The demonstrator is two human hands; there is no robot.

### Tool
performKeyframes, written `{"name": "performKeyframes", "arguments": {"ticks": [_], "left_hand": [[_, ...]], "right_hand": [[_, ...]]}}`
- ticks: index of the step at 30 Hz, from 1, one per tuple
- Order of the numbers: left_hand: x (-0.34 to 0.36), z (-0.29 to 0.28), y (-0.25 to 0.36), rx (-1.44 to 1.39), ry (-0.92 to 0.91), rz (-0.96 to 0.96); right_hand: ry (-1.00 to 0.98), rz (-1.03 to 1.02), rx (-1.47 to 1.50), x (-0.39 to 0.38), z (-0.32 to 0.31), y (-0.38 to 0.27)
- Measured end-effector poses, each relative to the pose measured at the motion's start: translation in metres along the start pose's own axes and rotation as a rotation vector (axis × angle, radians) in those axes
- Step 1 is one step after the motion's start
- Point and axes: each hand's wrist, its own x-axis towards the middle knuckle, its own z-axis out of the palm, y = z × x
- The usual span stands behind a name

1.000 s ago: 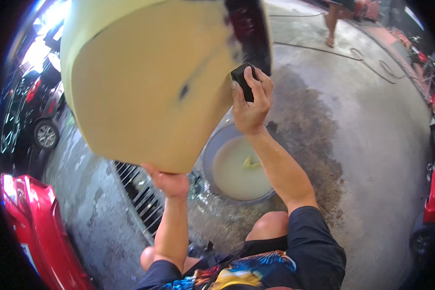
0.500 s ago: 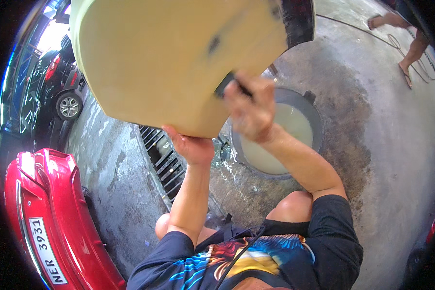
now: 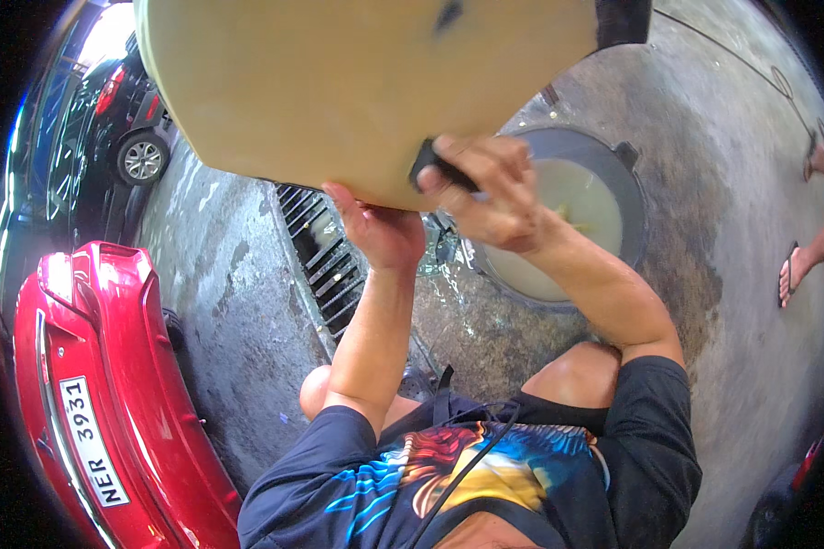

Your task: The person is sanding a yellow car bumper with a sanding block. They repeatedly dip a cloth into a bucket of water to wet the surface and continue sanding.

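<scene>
A large pale yellow car body panel (image 3: 339, 91) with a dark patch and a black end fills the upper middle. My left hand (image 3: 386, 236) grips its lower edge, thumb against the near face and the other fingers mostly hidden behind. Closed round a black block (image 3: 445, 168), which looks like a sanding block, my right hand (image 3: 502, 197) is at the panel's lower right edge. Below and right of that hand stands a round dark basin (image 3: 630, 206) of cloudy water, partly covered by my right forearm.
A slatted floor drain (image 3: 325, 265) runs beneath the panel, on wet concrete. At left are a red car bumper (image 3: 160, 375) with a plate and a dark parked car (image 3: 92, 146). Another person's sandalled foot (image 3: 790, 273) and a hose (image 3: 732, 59) are at right.
My right hand and the block have come to the panel's lower right edge. The panel sits higher in view. The other person's legs have shifted right and down.
</scene>
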Motion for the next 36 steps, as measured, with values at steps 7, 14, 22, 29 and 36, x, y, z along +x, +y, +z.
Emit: {"name": "performKeyframes", "arguments": {"ticks": [7,14,22,29,36], "left_hand": [[-0.001,-0.005,-0.002,0.008,0.0,0.011],[0.002,-0.004,0.005,-0.04,-0.135,-0.016],[-0.002,0.003,0.002,0.076,0.018,0.07],[0.007,-0.005,0.0,-0.034,-0.281,0.089],[-0.002,0.005,0.005,0.001,-0.158,0.057]], "right_hand": [[0.026,0.003,-0.111,-0.005,0.005,-0.008],[-0.016,0.061,-0.216,-0.001,-0.008,0.011],[-0.12,-0.047,0.014,-0.007,-0.011,0.0],[0.182,0.179,-0.381,0.017,-0.034,0.056],[0.1,-0.029,-0.115,0.012,-0.024,0.039]]}}
